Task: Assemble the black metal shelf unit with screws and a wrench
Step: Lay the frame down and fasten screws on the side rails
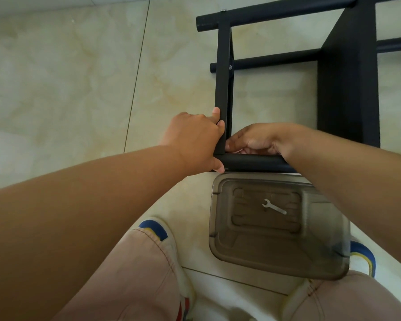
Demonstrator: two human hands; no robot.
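head view puts me over the black metal shelf frame (285,54) lying on its side on the pale marble-look tiled floor (67,77). my left hand (195,140) wraps the flat black upright bar (223,72) just above its lower end, fingers curled on the bar's left face and thumb down by the corner. my right hand (255,141) sits just right of that joint, fingertips pinched at the inner corner where the upright meets the round black tube (252,163); i cannot tell whether a screw is held there, the fingers hide it. the upright's long axis runs away from me, the tube crosses it left to right just under both hands, so the joint lies between the two grips, the right fingertips nearest

small silver flat wrench (274,206) lies untouched on the smoky translucent plastic lid (276,258), just below the tube and between my knees, handle pointing lower right. my right forearm crosses above the lid's far corner, so i judge a reach for the wrench needs that arm drawn back first. two farther tubes already show fasteners on the upright
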